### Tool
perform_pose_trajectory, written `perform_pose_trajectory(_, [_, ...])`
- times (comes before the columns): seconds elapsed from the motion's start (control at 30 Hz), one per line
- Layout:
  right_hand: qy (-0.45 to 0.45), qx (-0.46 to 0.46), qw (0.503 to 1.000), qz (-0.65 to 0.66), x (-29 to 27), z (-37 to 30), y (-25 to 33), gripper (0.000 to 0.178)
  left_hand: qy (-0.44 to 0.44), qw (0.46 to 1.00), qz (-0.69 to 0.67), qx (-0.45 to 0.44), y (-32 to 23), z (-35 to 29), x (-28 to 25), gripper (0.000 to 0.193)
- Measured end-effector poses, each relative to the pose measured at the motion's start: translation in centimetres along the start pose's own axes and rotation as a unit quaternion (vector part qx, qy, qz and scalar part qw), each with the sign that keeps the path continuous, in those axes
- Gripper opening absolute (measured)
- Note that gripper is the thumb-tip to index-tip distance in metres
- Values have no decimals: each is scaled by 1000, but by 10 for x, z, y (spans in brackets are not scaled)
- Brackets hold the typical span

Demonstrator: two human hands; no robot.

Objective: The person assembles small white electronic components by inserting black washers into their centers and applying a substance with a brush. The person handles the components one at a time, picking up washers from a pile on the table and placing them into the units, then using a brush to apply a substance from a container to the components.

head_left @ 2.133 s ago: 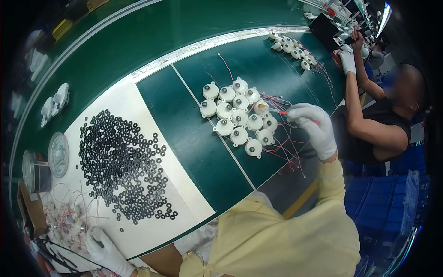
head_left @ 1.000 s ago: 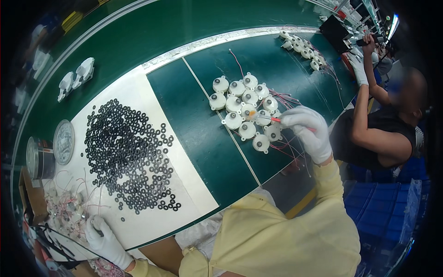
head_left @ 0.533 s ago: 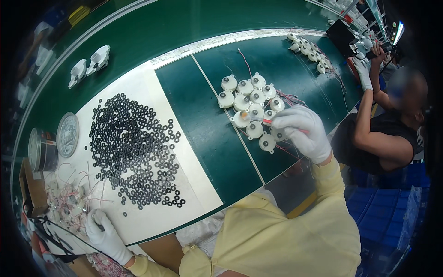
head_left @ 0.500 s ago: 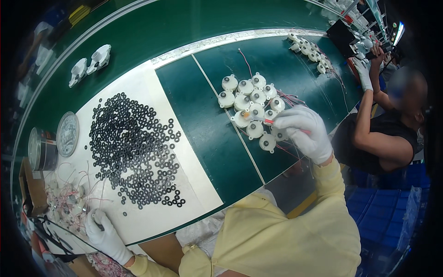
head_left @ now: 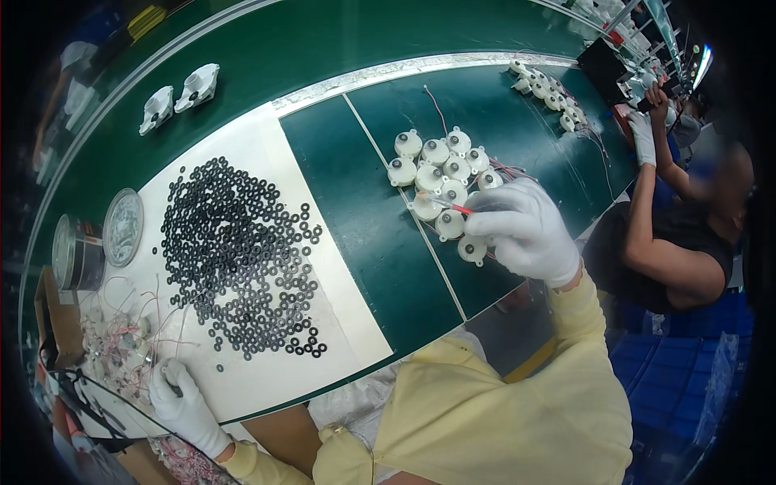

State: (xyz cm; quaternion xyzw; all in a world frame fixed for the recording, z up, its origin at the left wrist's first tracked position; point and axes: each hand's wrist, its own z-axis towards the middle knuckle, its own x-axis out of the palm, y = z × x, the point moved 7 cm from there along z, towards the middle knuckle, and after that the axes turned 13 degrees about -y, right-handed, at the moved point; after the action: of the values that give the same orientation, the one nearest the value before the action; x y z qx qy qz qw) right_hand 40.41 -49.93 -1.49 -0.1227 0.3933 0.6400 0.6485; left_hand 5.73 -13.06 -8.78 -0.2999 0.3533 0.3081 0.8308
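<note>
My gloved right hand point(head_left: 527, 230) is closed round a thin brush point(head_left: 454, 207) with a red section on its handle. The tan brush tip rests at one of the round white motors point(head_left: 403, 171) in a cluster on the green mat. Each has a dark shaft in its middle, and pink wires trail from several. At the lower left, my gloved left hand point(head_left: 184, 408) has its fingers curled at the edge of a heap of wired parts point(head_left: 121, 343). Whatever its fingertips pinch is too small to make out.
Many small black rings point(head_left: 234, 250) cover the white sheet. Left of them are a clear jar point(head_left: 78, 255) and a round lid point(head_left: 123, 228). Two white housings point(head_left: 196, 86) lie on the green belt point(head_left: 267, 48). More motors point(head_left: 550, 93) stand far right, near a co-worker point(head_left: 671, 234).
The two white housings have moved to the right and a little away along the belt. The brush tip has shifted slightly among the motors. My left hand stays by the wired parts.
</note>
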Motion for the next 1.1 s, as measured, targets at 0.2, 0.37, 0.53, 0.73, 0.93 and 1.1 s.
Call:
perform_pose_trajectory(0.2, [4,-3,999,-34,2,-1,-2,38,5,1000,-9,-8,2,0,1,25])
perform_pose_trajectory(0.37, [8,-2,999,-54,0,-3,-6,38,1,1000,-10,-10,-1,0,0,25])
perform_pose_trajectory(0.53, [12,-10,996,-88,-5,-3,-7,38,-11,1000,-13,4,0,0,0,22])
perform_pose_trajectory(0.73, [16,-10,996,-92,-14,6,-3,36,-28,999,-22,25,-3,0,-1,18])
perform_pose_trajectory(0.93, [47,-21,996,-69,-8,16,4,35,-37,999,-23,31,-8,1,-2,18])
perform_pose_trajectory(1.1, [30,-3,997,-70,-14,9,0,36,-35,999,-19,30,-6,1,-2,18])
